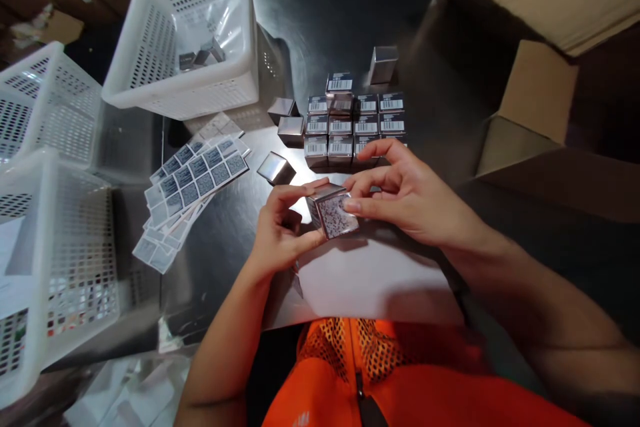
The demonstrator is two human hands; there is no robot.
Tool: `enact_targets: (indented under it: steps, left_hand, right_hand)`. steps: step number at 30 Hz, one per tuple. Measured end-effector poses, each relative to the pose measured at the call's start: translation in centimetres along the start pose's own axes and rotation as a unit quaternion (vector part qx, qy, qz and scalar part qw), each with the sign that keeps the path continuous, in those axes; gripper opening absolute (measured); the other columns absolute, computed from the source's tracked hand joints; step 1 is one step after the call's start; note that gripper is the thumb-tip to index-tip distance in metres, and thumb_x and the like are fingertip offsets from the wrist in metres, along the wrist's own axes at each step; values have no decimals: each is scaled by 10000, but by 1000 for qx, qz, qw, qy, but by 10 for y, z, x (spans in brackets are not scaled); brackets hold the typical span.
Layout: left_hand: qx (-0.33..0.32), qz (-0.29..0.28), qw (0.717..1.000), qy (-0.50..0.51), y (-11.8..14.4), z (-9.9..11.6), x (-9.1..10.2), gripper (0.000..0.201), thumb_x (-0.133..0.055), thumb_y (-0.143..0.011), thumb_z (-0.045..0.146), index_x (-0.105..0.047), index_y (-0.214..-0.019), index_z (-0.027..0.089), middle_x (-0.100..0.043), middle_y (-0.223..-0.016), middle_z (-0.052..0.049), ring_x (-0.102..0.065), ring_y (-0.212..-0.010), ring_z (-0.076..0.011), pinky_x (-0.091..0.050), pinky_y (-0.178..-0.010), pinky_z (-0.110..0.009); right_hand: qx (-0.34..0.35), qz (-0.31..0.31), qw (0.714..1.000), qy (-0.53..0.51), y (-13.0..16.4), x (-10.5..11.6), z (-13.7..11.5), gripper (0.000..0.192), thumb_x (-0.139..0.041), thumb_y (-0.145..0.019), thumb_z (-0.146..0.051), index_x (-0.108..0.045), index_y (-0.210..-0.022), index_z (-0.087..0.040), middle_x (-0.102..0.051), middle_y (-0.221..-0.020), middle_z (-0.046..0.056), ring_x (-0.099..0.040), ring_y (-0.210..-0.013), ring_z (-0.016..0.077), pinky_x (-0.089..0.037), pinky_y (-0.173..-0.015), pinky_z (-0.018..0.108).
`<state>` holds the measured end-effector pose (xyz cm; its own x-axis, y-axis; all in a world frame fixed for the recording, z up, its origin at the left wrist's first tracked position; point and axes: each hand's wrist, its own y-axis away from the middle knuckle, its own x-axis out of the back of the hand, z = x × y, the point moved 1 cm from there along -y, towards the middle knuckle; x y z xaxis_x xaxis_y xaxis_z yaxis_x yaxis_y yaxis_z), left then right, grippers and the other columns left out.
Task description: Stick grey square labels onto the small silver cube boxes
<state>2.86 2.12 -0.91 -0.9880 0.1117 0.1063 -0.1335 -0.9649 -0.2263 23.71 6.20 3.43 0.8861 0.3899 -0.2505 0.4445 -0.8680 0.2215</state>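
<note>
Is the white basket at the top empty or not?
Not empty. The white basket holds a clear plastic bag and a few small silver boxes lying loose at its bottom, seen through the open top.

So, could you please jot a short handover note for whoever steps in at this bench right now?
Left hand: grips the small silver box from the left.
Right hand: fingertips press on the box's speckled label face.
Label sheets: fanned out left of the hands.
Labelled boxes: grouped in rows behind the hands.
Loose silver boxes: several lie beside the rows, no label showing.
White basket: a few more boxes inside.
</note>
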Motion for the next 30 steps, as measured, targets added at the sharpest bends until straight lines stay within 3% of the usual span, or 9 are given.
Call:
enact_targets:
  steps: [4, 7, 14, 18, 20, 23, 26, 28, 30]
  left_hand:
    - [0, 5, 1000, -2, 1, -1, 0, 507, -901, -679, 221, -595, -1082, 255, -718, -1288, -100, -742, -946, -200, -384, -425, -155]
    - [-4, 1, 1000, -7, 2, -2, 1, 516, -901, -682, 198, -589, -1089, 259, -713, -1303, -93, -738, -912, -183, -349, -405, -148]
    - [5, 6, 1000, 5, 3, -1, -2, 538, -909, -673, 157, -616, -1110, 262, -724, -1292, -58, -558, -508, -21, -236, -340, -134]
    - [28, -4, 999, 30, 4, -1, -2, 528, -899, -687, 149, -602, -1111, 255, -720, -1301, -73, -504, -451, -1, -235, -344, -140]
    - [33, -10, 999, 39, 4, -1, -1, 530, -899, -685, 164, -593, -1107, 260, -715, -1311, -81, -592, -530, -39, -255, -361, -138]
    - [25, -21, 999, 41, 6, 0, 1, 525, -911, -655, 201, -608, -1078, 265, -738, -1256, -78, -668, -638, -93, -286, -386, -138]
    - [1, -6, 1000, 8, 9, 3, 4, 505, -923, -620, 196, -656, -1042, 274, -777, -1135, -35, -520, -459, -36, -273, -372, -145]
    - [-15, -5, 1000, -25, 10, 5, 5, 494, -922, -621, 198, -692, -1049, 286, -761, -1209, -48, -417, -397, -7, -256, -360, -151]
    - [-25, -18, 998, -55, 10, 6, 7, 485, -932, -608, 226, -727, -1043, 288, -713, -1319, -88, -373, -387, 5, -257, -356, -158]
  right_hand:
    - [1, -4, 1000, -14, 0, 0, 0, 599, -871, -668, -230, -444, -1086, -266, -654, -737, -73, -677, -760, 157, -548, -711, 291]
    - [7, 5, 1000, -1, 0, -1, 0, 606, -884, -663, -250, -444, -1080, -269, -638, -717, -70, -683, -768, 174, -560, -683, 293]
    - [63, 70, 994, 56, 5, -10, 3, 617, -886, -691, -246, -426, -1100, -284, -572, -684, -65, -693, -942, 220, -614, -748, 312]
    - [65, 76, 994, 44, 0, -6, 7, 745, -936, -585, -244, -412, -1112, -286, -526, -838, -57, -682, -845, 184, -638, -679, 311]
    - [52, 52, 997, 25, -4, -1, 8, 823, -958, -527, -248, -411, -1141, -290, -542, -994, -23, -682, -882, 181, -644, -661, 309]
    - [3, -27, 1000, 7, -9, 5, 9, 839, -944, -565, -244, -439, -1234, -270, -600, -1131, 31, -685, -934, 176, -627, -666, 275]
    - [-42, -105, 994, 5, -11, 7, 9, 867, -924, -599, -214, -469, -1337, -239, -631, -1199, 66, -695, -847, 139, -591, -621, 216]
    - [-52, -135, 989, 8, -13, 7, 8, 956, -933, -572, -196, -466, -1406, -230, -623, -1233, 71, -700, -802, 122, -588, -621, 210]
    - [-55, -179, 982, 8, -12, 8, 4, 1036, -936, -556, -182, -444, -1467, -203, -659, -1128, 42, -705, -790, 127, -600, -671, 230]
